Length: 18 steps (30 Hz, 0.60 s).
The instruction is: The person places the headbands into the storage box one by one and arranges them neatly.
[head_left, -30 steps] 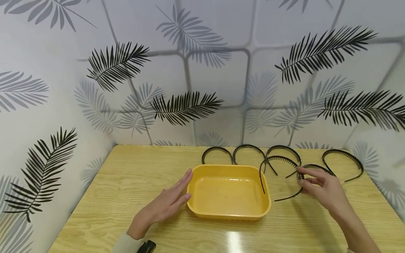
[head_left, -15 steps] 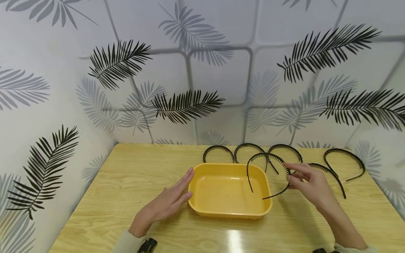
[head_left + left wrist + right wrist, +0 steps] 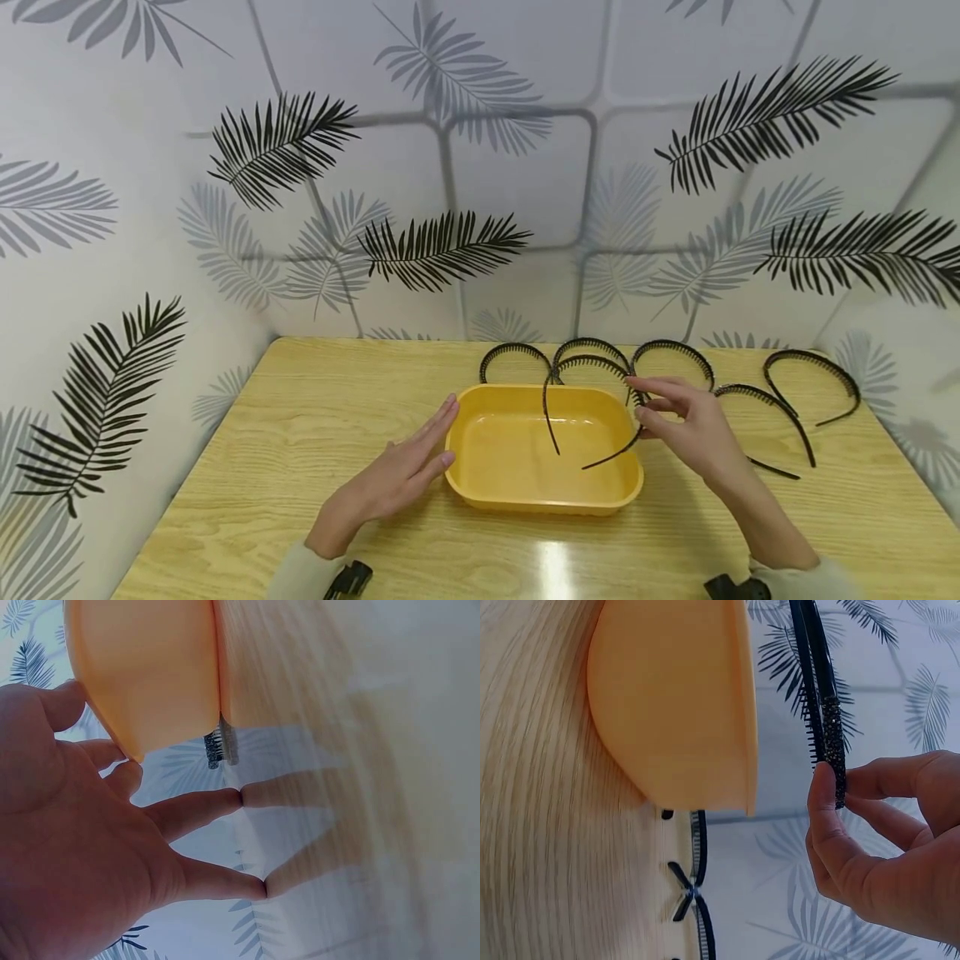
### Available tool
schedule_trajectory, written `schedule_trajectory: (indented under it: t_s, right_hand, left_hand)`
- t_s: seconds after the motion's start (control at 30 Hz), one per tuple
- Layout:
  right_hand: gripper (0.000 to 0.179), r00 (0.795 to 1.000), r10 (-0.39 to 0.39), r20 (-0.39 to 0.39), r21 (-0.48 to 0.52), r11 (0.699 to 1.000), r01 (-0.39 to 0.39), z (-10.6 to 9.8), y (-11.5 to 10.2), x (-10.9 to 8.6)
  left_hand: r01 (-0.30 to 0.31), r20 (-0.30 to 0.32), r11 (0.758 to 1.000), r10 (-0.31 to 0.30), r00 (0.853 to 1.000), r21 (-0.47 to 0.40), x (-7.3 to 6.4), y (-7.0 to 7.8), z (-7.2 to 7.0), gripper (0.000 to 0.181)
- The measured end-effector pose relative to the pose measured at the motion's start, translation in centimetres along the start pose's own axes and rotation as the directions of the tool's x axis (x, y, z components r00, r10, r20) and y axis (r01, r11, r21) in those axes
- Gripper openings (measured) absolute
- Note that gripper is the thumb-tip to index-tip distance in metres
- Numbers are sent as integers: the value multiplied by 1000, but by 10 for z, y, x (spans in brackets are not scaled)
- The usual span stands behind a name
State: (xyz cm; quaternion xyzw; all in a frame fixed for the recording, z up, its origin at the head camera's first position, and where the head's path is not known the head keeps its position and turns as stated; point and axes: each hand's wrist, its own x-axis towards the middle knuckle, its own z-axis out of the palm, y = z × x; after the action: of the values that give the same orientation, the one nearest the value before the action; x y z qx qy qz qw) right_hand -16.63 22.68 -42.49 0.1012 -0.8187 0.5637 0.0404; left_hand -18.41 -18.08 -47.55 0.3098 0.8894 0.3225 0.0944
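Note:
In the head view my right hand (image 3: 690, 425) pinches a black toothed headband (image 3: 549, 417) by its curved side. It holds the headband above the right part of a yellow plastic basin (image 3: 543, 507), with the two ends pointing left and down. The right wrist view shows thumb and fingers on the glittery part of the headband (image 3: 831, 724). My left hand (image 3: 390, 479) has its fingers spread against the basin's left side. In the left wrist view, thumb and some fingertips touch the basin (image 3: 150, 675), while two other fingers reach down to the table.
Several more black headbands lie on the wooden table (image 3: 300, 433), including one behind the basin (image 3: 513, 348), one farther right (image 3: 765, 396) and one near the right edge (image 3: 813, 358). A leaf-patterned wall (image 3: 517, 192) stands at the back.
My right hand has carried the headband left from among the others on the right to above the basin. The left hand and the basin stay in place.

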Motion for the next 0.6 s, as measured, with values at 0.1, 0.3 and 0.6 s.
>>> schedule_trajectory:
  t_s: [0.1,0.3,0.6]
  right_hand:
    - [40,1000,-2,7,11,1000,2,9,-3,4]
    - [39,1000,-18,18,42,999,17,27,-5,11]
    - [38,998,3,58,67,998,-7,51,-4,16]
  left_hand:
    - [-1,1,1000,1,1000,6,0,0,-1,67]
    - [2,6,1000,-2,1000,15,1,0,-1,67]
    - [20,17,1000,-20,1000,4,0,1,-1,67]
